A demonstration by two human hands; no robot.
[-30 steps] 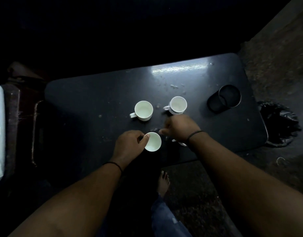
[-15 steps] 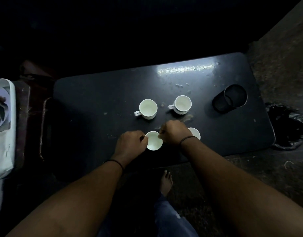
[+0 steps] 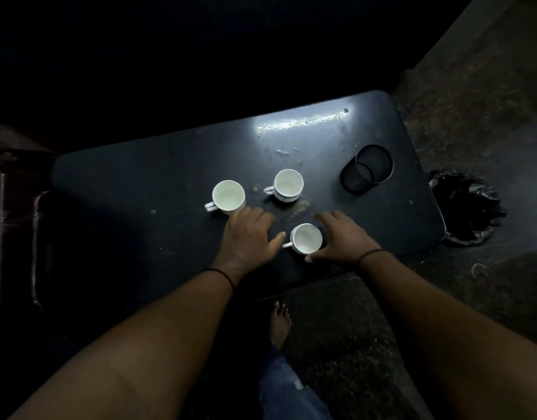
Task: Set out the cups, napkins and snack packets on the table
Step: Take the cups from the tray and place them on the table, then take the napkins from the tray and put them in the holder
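Three white cups stand upright on the dark table (image 3: 140,189), and the nearest cup (image 3: 306,238) serves as the landmark here. It sits close to the table's front edge with its handle pointing left. The right hand (image 3: 343,237) lies just right of it, fingers spread and curved loosely round its far and right sides, the thumb reaching below it (whether skin actually touches the china is hard to tell in this dim light). The left hand (image 3: 249,234) rests flat on the table just left of that cup, fingers relaxed and holding nothing, thumb tip near the handle. Beyond and left of the nearest cup stands a second cup (image 3: 228,196), just past the left fingertips; straight beyond stands a third cup (image 3: 288,184). Far right and beyond, a black mesh holder (image 3: 367,169) lies tipped on its side
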